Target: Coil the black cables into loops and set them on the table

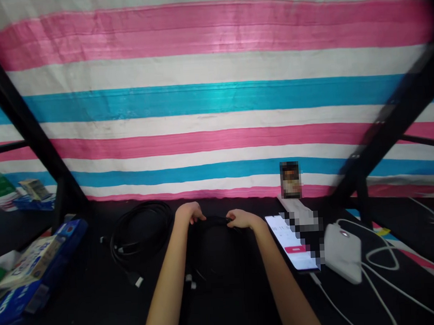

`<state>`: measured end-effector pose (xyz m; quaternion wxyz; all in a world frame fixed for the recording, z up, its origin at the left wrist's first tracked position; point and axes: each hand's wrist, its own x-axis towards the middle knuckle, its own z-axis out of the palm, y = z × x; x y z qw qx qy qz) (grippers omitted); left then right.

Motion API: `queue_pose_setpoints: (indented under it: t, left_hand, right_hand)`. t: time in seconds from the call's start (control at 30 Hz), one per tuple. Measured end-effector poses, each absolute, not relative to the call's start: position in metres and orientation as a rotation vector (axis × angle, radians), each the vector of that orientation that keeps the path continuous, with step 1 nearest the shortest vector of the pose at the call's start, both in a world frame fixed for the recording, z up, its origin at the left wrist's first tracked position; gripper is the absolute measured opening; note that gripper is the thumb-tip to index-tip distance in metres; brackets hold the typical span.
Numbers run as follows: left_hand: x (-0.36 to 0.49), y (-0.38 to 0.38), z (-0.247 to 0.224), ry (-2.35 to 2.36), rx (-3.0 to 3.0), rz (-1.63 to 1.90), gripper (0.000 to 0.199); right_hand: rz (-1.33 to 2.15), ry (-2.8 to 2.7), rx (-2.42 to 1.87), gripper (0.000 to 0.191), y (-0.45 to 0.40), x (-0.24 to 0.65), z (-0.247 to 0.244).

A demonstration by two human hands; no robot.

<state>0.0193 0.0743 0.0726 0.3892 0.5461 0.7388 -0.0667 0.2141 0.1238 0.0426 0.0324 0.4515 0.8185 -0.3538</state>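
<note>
My left hand (191,212) and my right hand (240,218) are both closed on a black cable (216,220), whose upper run spans the gap between them. Its lower part fades into the dark tabletop, so its full shape is hard to make out. A light-coloured connector (190,281) lies below my left hand, near my forearm. Left of that arm rests a coiled black cable (142,229) with a metal-ended plug (138,281) pointing toward me.
On the right are a lit phone (292,246), a white power bank (343,253) and looping white cables (384,258). Blue and white packages (29,269) lie at the left. Black frame bars (26,124) slant on both sides before a striped sheet (213,99).
</note>
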Motion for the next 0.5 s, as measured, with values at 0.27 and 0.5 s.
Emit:
queue_pose_setpoints:
  t: [0.27,0.5]
  left_hand:
    - [0.013,0.076,0.07,1.723,1.533,0.037,0.061]
    - [-0.002,0.047,0.105,1.431,1.767,0.625,0.045]
  right_hand:
    - [-1.548,2.397,1.399,0.015,0.114,0.21,0.051]
    - [-1.743,2.725,1.313,0.027,0.101,0.228,0.093]
